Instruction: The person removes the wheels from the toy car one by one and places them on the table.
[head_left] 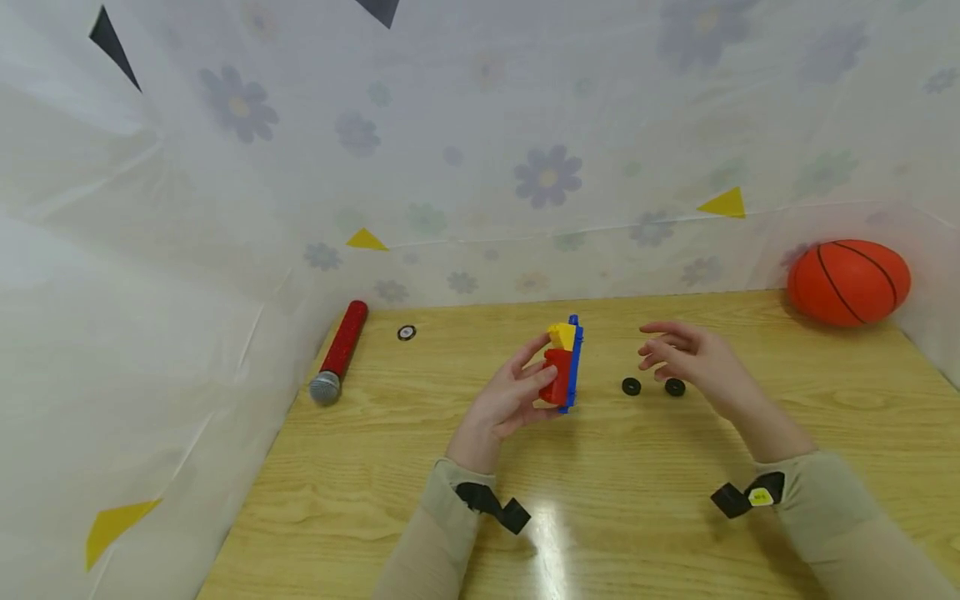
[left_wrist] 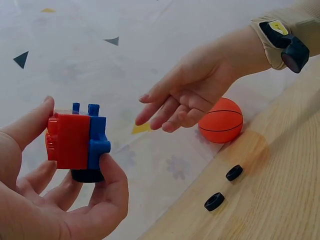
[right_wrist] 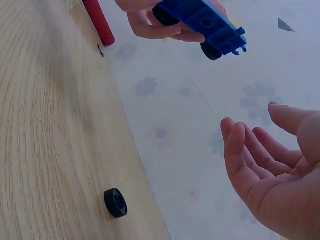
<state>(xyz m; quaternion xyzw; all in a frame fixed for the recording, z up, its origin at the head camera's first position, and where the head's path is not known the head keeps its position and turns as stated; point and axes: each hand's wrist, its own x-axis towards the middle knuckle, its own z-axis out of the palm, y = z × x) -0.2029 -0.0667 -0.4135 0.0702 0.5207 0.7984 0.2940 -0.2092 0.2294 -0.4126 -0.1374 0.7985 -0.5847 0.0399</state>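
My left hand point(head_left: 504, 402) holds a toy car point(head_left: 557, 377) made of red and yellow blocks on a blue base, tipped on its side above the table. In the right wrist view two black wheels sit on one side of the blue base point(right_wrist: 212, 26); the base's other axle ends point(right_wrist: 243, 49) are bare. My right hand point(head_left: 697, 364) hovers to the right of the car, fingers loosely bent and holding nothing. Two loose black wheels, one on the left point(head_left: 632, 387) and one on the right point(head_left: 675, 387), lie on the table near and below it.
An orange basketball point(head_left: 849, 283) sits at the back right corner. On the left lie a red microphone point(head_left: 345, 346) and a small round black-and-white disc point(head_left: 407, 332). A flower-patterned sheet point(head_left: 480, 183) hangs behind the wooden table point(head_left: 360, 492).
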